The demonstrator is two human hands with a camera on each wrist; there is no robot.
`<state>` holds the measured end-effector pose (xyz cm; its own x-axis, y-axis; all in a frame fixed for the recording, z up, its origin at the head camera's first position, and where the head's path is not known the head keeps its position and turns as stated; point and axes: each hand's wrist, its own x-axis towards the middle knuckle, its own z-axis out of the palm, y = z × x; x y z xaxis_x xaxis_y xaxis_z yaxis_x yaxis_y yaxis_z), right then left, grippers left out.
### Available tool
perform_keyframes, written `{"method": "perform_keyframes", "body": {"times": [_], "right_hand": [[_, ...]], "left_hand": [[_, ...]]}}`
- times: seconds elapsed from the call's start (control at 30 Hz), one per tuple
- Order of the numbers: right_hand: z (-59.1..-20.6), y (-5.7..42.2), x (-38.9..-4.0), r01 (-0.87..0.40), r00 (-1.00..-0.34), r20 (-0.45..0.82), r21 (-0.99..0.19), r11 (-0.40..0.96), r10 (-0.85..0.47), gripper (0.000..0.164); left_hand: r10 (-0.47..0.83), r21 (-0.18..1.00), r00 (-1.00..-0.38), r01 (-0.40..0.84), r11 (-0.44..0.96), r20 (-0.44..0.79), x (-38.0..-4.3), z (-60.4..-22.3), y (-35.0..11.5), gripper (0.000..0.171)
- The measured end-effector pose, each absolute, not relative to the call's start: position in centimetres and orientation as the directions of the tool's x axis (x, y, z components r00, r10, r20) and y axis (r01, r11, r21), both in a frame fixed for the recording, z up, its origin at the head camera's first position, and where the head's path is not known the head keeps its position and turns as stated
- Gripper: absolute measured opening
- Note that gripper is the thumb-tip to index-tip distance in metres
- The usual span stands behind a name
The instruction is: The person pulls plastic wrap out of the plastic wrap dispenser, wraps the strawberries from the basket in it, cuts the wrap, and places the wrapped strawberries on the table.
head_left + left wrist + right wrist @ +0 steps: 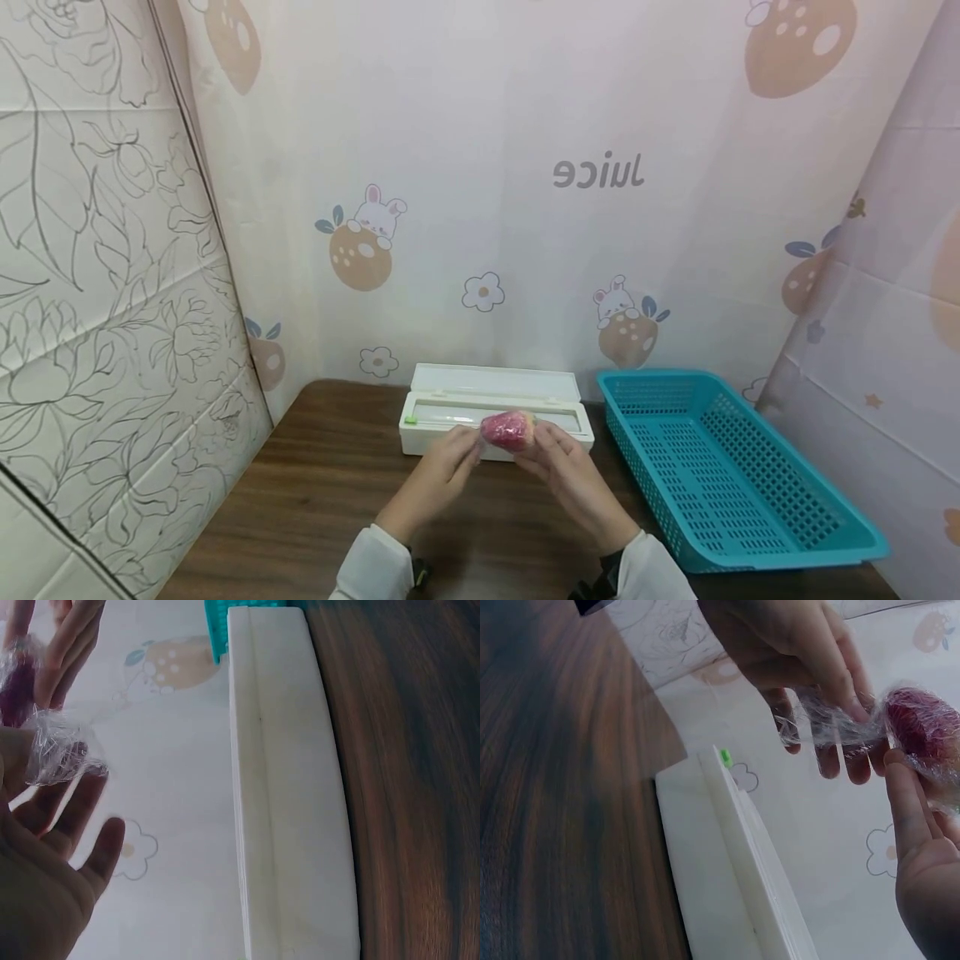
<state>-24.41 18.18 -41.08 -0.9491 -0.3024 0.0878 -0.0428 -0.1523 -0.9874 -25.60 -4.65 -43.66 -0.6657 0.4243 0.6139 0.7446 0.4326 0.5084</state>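
A red fruit (507,430) with a yellowish end, snugly wrapped in clear cling film, is held up in front of a white cling film dispenser (420,437). My left hand (441,468) pinches the gathered, twisted tail of the cling film (825,724) between thumb and index finger, its other fingers spread behind. On the other side, my right hand (568,471) grips the fruit by its yellowish end. The exact kind of fruit I cannot tell through the film. Behind the hands, the dispenser's lid (495,382) is raised.
A turquoise plastic basket (651,492) stands on the right of the brown wooden table (300,492). A small green slider (410,420) sits at the dispenser's left end. Printed cloth (480,208) hangs close behind and along both sides.
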Motion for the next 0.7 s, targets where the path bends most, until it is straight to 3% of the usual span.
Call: {"method": "perform_keyframes", "body": {"times": [0.13,0.27,0.33,0.5,0.7], "right_hand": [[-41.15,17.81,-24.37,-0.059,-0.959,0.101,-0.985,-0.162,-0.264,0.053],[-41.34,17.79,-24.28,-0.072,-0.972,0.102,-0.987,-0.147,-0.211,0.051],[-41.41,17.88,-24.26,-0.076,-0.98,0.099,-0.988,-0.134,-0.172,0.05],[-41.47,18.05,-24.31,-0.083,-0.99,0.096,-0.989,-0.119,-0.1,0.051],[-41.64,17.85,-24.27,-0.071,-0.987,0.082,-0.994,-0.084,-0.141,0.054]], "left_hand": [[0.406,0.494,-0.701,0.707,0.507,0.586,-25.52,-43.81,-4.0,0.011],[0.314,0.533,-0.748,0.645,0.548,0.584,-25.16,-43.69,-4.24,0.042],[0.277,0.549,-0.748,0.641,0.537,0.602,-25.04,-43.52,-4.46,0.049],[0.236,0.55,-0.718,0.666,0.503,0.655,-25.16,-43.2,-4.57,0.04],[0.169,0.57,-0.72,0.65,0.503,0.673,-25.55,-43.51,-4.23,0.027]]}}
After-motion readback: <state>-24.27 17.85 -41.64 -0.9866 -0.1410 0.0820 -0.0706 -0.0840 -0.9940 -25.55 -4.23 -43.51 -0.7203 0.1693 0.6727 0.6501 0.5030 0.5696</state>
